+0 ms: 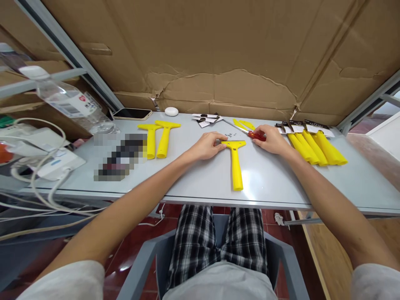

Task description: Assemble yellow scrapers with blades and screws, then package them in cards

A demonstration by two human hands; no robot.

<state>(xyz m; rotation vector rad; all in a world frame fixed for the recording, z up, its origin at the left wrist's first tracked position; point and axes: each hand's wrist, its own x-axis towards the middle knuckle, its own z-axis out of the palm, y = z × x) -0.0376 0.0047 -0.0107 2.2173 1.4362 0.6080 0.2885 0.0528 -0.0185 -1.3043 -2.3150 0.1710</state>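
A yellow T-shaped scraper handle (pixel 236 171) lies on the table in front of me, its wide head pointing away. My left hand (pixel 206 146) has its thumb and fingertips on the left end of that head. In my right hand (pixel 269 140) is a screwdriver (pixel 257 136) with a red handle, its metal shaft pointing to the far left. Small dark screws (pixel 230 135) lie just beyond the scraper head. Yellow flat pieces (pixel 243 124) rest behind the screwdriver.
Two yellow scraper handles (pixel 164 141) lie to the left; several with black-and-white cards (pixel 318 146) lie right. Card packets (pixel 206 119), a white oval case (pixel 171 111) and a phone (pixel 133 113) line the back. A plastic bottle (pixel 71 100) and cables (pixel 46 183) crowd the left.
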